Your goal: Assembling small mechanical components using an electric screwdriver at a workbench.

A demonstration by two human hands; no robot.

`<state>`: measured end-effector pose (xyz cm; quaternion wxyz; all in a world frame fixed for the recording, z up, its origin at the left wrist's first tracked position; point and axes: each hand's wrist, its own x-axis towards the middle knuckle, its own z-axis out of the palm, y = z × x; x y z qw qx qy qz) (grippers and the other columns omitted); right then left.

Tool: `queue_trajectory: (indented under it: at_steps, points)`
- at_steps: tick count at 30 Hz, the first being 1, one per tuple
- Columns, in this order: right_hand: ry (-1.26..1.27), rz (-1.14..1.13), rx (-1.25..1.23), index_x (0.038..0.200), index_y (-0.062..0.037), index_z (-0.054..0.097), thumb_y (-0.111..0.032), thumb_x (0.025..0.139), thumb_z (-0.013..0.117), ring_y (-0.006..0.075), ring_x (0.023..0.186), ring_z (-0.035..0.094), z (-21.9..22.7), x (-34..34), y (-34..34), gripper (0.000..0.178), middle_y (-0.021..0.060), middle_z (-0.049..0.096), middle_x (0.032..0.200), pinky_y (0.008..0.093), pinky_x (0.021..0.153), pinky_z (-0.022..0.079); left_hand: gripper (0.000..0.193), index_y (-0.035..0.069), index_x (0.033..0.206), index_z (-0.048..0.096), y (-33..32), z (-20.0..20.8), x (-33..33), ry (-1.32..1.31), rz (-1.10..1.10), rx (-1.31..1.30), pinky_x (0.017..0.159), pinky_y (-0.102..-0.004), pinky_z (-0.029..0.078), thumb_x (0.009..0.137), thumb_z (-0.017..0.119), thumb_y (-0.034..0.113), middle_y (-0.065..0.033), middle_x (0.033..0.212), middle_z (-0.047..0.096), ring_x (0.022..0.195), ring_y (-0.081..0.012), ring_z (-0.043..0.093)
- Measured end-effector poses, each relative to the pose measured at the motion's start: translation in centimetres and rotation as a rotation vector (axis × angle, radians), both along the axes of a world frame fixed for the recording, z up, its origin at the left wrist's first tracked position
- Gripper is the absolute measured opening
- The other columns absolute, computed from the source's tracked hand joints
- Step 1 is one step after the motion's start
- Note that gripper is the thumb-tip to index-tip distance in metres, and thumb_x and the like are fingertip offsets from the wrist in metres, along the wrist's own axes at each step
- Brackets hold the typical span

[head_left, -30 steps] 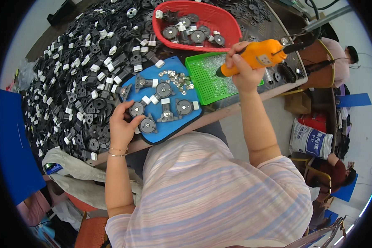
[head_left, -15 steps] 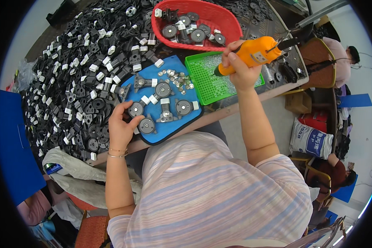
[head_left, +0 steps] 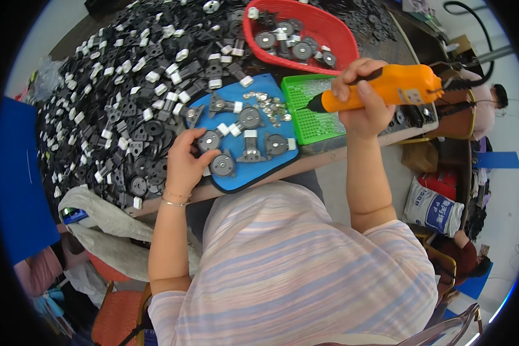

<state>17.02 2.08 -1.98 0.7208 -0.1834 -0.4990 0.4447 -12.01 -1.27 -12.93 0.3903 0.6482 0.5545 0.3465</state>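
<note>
My left hand (head_left: 184,161) rests at the left side of a blue mat (head_left: 236,180), thumb and forefinger bent around a grey disc-shaped part (head_left: 209,141). A second disc part (head_left: 222,165) lies just by the thumb. Wrapped in my right hand (head_left: 365,106) is an orange electric screwdriver (head_left: 406,83). Its black nose slants down to the left, over the green perforated tray (head_left: 314,132) of small clear or silvery pieces. Several more disc parts with white blocks lie on the mat, beside a cluster of small round metal pieces (head_left: 271,106).
A large heap of black parts with white blocks (head_left: 132,92) covers the table's left. A red basket (head_left: 343,40) holding assembled parts stands behind the tray. The screwdriver's black cable (head_left: 473,83) runs off to the upper right. A grey cloth (head_left: 101,207) hangs at the front left edge.
The whole view has shifted, so the table sits farther right. The screwdriver's tip has moved left relative to the green tray. My left hand stays at the same disc part.
</note>
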Motion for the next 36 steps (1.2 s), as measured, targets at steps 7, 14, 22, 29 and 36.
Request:
queue_trajectory:
  at_steps: [7,14,22,29,36]
  points:
    - [-0.062,0.338,-0.041,0.097,-0.001,0.048,-0.006,0.078,0.062,0.0161,0.062,0.054,-1.0,-9.1,-0.6,0.024,0.0141,0.051,0.087,0.0271,0.056,0.047,0.044,0.002,0.1,0.059,0.3,-0.4,0.3,-0.022,-0.005,0.064,0.062,-0.0285,0.048,0.061,0.08,0.011,-0.0098,0.087,0.059,0.07,-0.0201,0.056]
    - [-0.186,0.354,-0.003,0.094,0.0002,0.049,0.004,0.075,0.062,0.0135,0.062,0.055,-1.8,-14.1,0.7,0.023,0.0123,0.053,0.085,0.0231,0.053,0.046,0.043,0.002,0.095,0.06,0.3,0.3,0.3,0.0,-0.004,0.159,0.063,-0.0323,0.045,0.059,0.08,0.012,-0.0094,0.082,0.058,0.072,-0.0252,0.054]
    - [-0.284,0.38,-0.038,0.089,-0.0005,0.05,0.001,0.074,0.063,0.012,0.066,0.054,-2.5,-15.2,1.0,0.02,0.0091,0.053,0.081,0.0226,0.056,0.046,0.037,0.002,0.087,0.056,0.4,-0.1,0.1,0.015,-0.023,0.178,0.064,-0.0355,0.044,0.059,0.079,0.011,-0.0106,0.078,0.055,0.073,-0.0294,0.053]
    - [-0.347,0.408,0.002,0.088,-0.0009,0.052,-0.002,0.072,0.065,0.0127,0.07,0.055,-2.4,-15.2,1.7,0.021,0.0082,0.055,0.081,0.0238,0.061,0.045,0.038,0.003,0.088,0.057,0.4,0.4,0.3,0.002,-0.022,0.215,0.065,-0.0356,0.044,0.058,0.079,0.01,-0.0107,0.08,0.056,0.075,-0.0298,0.054]
    - [-0.231,0.45,-0.03,0.087,-0.0001,0.053,-0.002,0.07,0.067,0.0148,0.073,0.056,-2.2,-14.7,1.3,0.022,0.0109,0.055,0.083,0.0236,0.061,0.047,0.041,0.004,0.096,0.059,0.2,-0.1,0.0,-0.01,-0.04,0.094,0.068,-0.0331,0.046,0.06,0.079,0.01,-0.0104,0.086,0.059,0.077,-0.028,0.056]
